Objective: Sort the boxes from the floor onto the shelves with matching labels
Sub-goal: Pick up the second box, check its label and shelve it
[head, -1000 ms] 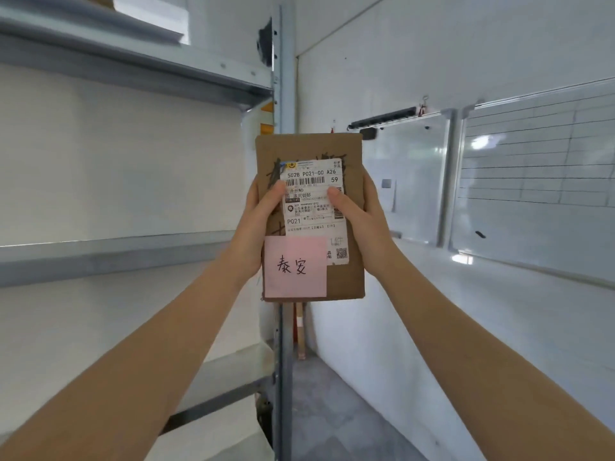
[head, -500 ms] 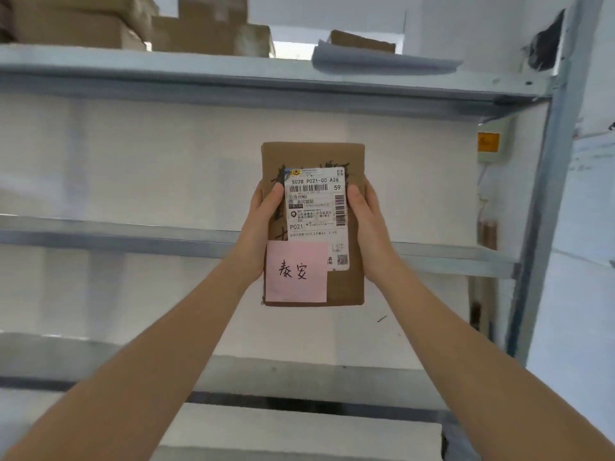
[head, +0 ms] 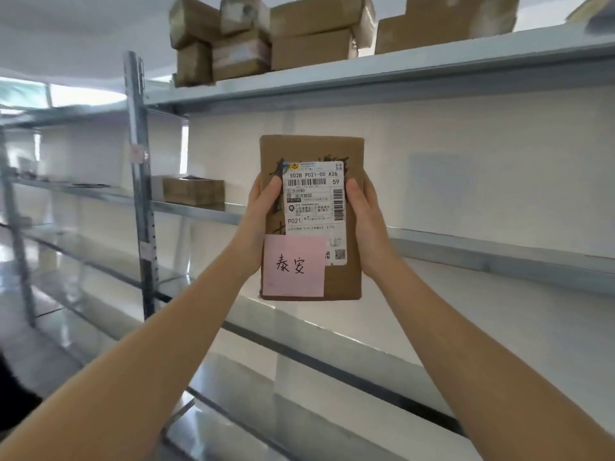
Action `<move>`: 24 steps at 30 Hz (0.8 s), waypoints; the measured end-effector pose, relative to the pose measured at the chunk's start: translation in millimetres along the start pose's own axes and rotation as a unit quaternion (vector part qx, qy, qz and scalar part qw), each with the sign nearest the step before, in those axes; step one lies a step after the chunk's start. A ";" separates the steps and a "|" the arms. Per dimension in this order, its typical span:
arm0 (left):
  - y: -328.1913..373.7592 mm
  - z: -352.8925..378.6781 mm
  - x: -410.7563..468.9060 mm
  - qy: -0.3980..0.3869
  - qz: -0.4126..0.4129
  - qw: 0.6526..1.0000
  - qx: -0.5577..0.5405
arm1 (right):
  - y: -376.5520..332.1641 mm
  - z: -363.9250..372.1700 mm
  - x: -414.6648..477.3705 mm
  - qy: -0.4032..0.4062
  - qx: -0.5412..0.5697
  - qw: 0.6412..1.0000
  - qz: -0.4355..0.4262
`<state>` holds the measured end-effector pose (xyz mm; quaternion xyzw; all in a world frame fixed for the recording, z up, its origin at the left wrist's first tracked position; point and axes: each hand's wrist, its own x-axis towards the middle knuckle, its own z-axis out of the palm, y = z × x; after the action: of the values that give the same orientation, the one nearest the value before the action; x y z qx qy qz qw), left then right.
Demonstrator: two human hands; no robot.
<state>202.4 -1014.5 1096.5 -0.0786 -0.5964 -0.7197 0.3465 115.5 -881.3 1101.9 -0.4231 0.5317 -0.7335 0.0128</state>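
Observation:
I hold a flat brown cardboard box (head: 342, 281) upright at chest height in front of the metal shelving. It carries a white shipping label and a pink sticky note (head: 294, 266) with handwritten characters at its lower left. My left hand (head: 258, 221) grips the box's left edge with the thumb on its face. On the right edge sits my right hand (head: 367, 224), gripping the same way. Behind the box runs the middle shelf (head: 482, 251).
The top shelf (head: 399, 71) carries several brown boxes (head: 309, 31). One small box (head: 193, 191) sits on the middle shelf at the left. A grey upright post (head: 139, 181) divides this unit from another rack to the left. Lower shelves (head: 332, 361) run below.
The view has swung left along the shelving, from the wall and whiteboard to the rack's left post. The box stays held in both hands in the same pose.

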 end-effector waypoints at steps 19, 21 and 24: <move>60.2 -193.6 0.8 0.137 0.039 0.988 0.054 | 74.5 201.1 68.4 -0.145 0.093 0.985 0.007; 60.3 -213.1 13.6 0.148 0.042 0.986 0.062 | 88.9 217.5 84.3 -0.149 0.103 0.983 0.008; 57.3 -242.2 32.0 0.150 0.041 0.985 0.073 | 110.3 240.0 108.4 -0.164 0.121 0.979 0.018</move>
<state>285.2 -1251.4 1092.5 0.0311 -0.5852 -0.6630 0.4658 150.7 -1164.6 1098.8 -0.5234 0.4371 -0.7129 0.1639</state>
